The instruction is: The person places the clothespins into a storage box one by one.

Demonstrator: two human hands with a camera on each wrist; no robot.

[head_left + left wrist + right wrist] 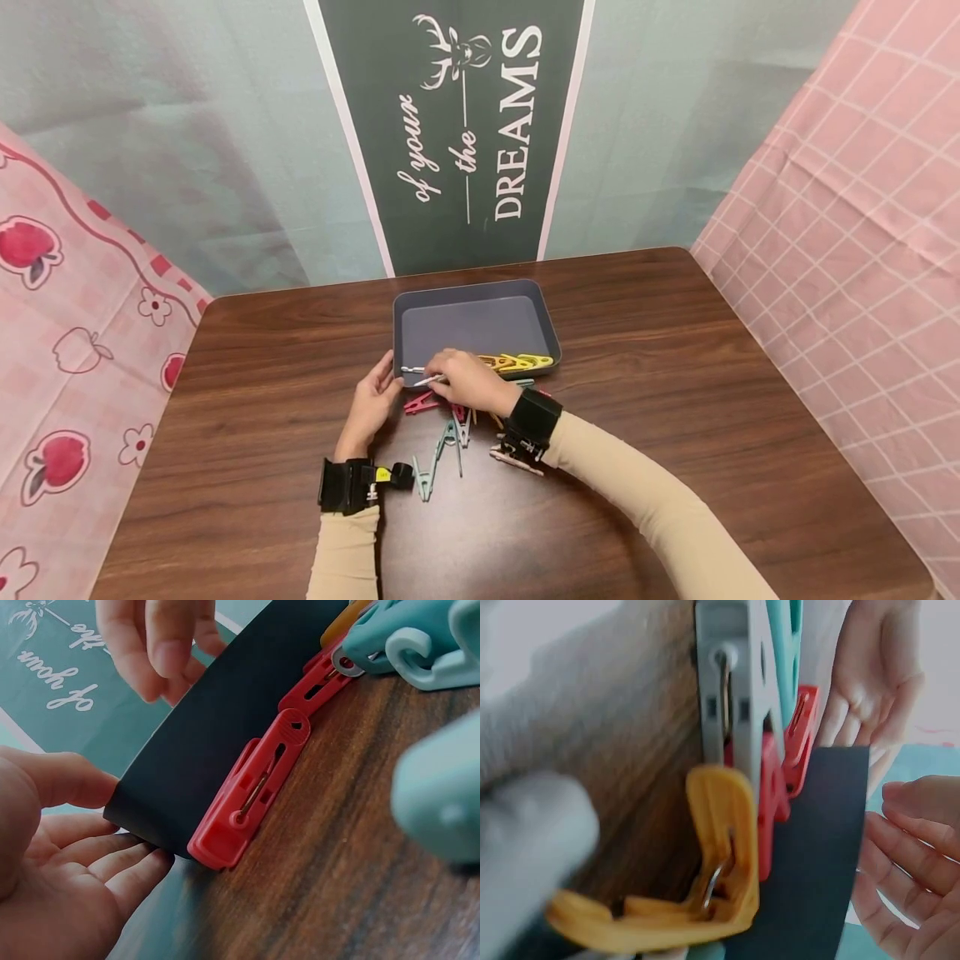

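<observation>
My left hand [372, 402] grips the near left corner of the grey tray [472, 321], its thumb at the rim and its fingers under the corner in the left wrist view. My right hand [468, 379] reaches over the near wall, its curled fingers at a white clothespin [429, 380] inside. Yellow clothespins [528, 362] lie along the tray's near side, right of that hand. Outside, red clothespins [251, 795] rest against the near wall. In the right wrist view, a grey clothespin [727, 690] and an orange clothespin [720, 877] are close by.
Teal clothespins [438, 458] are spread on the brown wooden table [645, 350] between the forearms. A pale clothespin [517, 461] lies below the right wrist. Curtains stand behind the table, with a pink patterned cloth [847, 183] on the right side.
</observation>
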